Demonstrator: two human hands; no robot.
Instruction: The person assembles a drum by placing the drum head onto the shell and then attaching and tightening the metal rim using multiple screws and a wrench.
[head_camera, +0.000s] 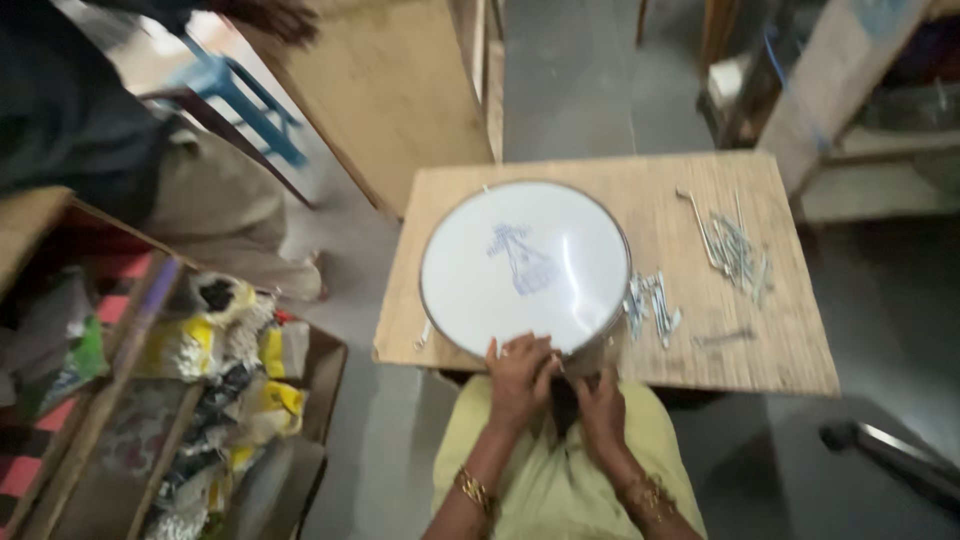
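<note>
A: Head view. One round drum (525, 265) is recorded on a small wooden table (780, 340), its white skin facing straight up, so the cylinder's axis stands vertical. A blue drawing sits at the middle of the skin, and a thin metal hoop runs round the rim.

B: Where on the table?

A: At the near left part, its near edge overhanging toward the person's lap. Both hands are noted at that near edge. The left hand (518, 375) is laid on the rim with fingers curled over it. The right hand (600, 405) is lower, against the drum's side wall below the rim. The two hands are close together, almost touching. Whether the right one is clamped on anything cannot be told; the spot is dark and blurred.

B: Counts?

A: One drum, one table, two hands. Two groups of slim metal rods are seen: a small cluster (655, 305) just beside the drum on the right, and a larger pile (738, 250) farther right, well apart from it. Single pieces cannot be counted. One more rod (725, 338) lies alone near the front edge.

B: Materials?

A: Table top: pale, grained board, rectangular. Skin: smooth, glossy. Rods: grey metal, some hooked at one end. Gold bangles (472, 488) are worn on the wrists. Yellow cloth (550, 470) covers the lap.
</note>
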